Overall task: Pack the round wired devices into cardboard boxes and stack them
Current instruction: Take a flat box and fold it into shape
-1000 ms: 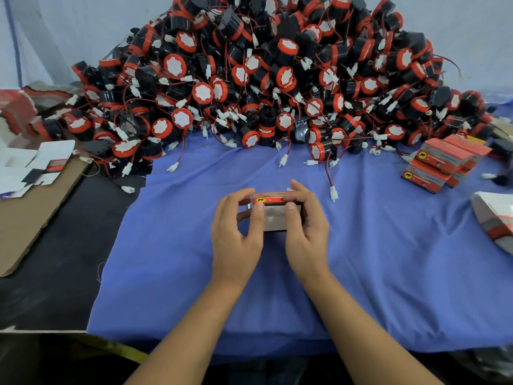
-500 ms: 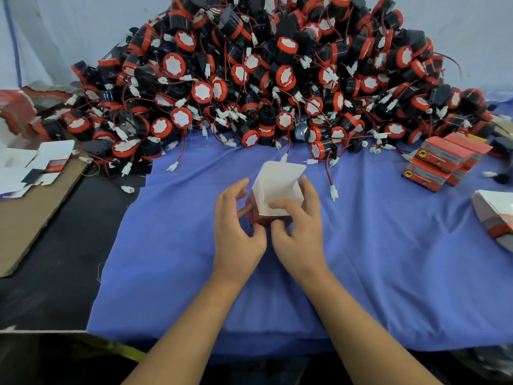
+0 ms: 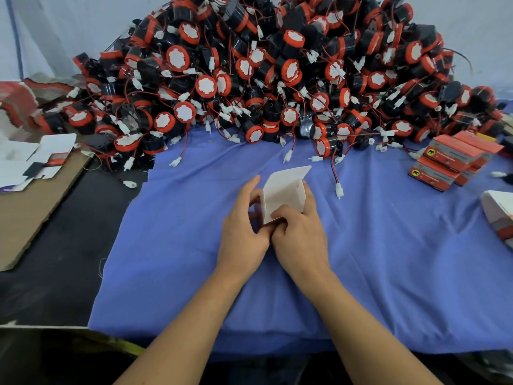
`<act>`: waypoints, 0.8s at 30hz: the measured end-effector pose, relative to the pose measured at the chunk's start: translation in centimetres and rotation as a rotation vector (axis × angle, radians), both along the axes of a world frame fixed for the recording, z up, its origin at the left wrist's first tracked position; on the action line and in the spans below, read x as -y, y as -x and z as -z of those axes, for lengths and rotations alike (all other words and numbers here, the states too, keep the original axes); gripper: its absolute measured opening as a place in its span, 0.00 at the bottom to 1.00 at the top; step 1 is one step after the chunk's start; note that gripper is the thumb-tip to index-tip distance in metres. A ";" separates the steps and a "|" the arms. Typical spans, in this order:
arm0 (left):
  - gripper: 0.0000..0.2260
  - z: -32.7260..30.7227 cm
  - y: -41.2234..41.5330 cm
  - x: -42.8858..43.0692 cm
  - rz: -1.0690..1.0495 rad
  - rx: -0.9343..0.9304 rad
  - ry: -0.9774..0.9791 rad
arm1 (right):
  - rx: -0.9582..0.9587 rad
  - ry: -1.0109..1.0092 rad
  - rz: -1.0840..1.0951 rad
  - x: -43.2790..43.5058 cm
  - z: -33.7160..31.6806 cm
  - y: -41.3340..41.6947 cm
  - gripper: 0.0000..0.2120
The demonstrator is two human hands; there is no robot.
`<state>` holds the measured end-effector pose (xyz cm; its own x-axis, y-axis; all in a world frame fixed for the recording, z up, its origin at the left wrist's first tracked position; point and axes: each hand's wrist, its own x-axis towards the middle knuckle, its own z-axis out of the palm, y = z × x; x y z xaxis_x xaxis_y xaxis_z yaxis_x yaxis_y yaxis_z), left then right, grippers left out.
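I see black round devices (image 3: 277, 65) with orange-red rims and white faces, trailing red-and-black wires (image 3: 334, 173) tipped with white plugs (image 3: 339, 190). The cloth (image 3: 388, 259) is blue and the cardboard box (image 3: 283, 195) shows a white inside. The stacked boxes (image 3: 449, 159) are orange-red and grey with yellow-and-black badges.

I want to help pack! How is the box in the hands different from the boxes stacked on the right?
The box in the hands is open, its white flap up; the stacked boxes are closed. The left hand and right hand grip the box in the hands; the stacked boxes lie untouched on the blue cloth. The box in the hands shows white card; the stacked boxes show orange-red. Both are small cardboard boxes.
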<state>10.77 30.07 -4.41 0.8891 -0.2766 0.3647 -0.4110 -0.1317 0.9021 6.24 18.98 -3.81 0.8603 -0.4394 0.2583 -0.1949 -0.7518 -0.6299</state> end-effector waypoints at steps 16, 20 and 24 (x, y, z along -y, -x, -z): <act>0.32 -0.4 -0.2 -0.3 -0.013 -0.130 0.107 | 0.165 -0.149 -0.036 0.2 0.5 -0.1 0.30; 0.26 -0.9 -0.1 -0.4 -0.083 -0.190 0.176 | 0.352 -0.478 -0.035 0.3 0.0 0.3 0.32; 0.26 -1.3 -0.8 -0.7 -0.096 -0.350 0.309 | 0.579 -0.797 0.105 0.9 -0.5 0.0 0.28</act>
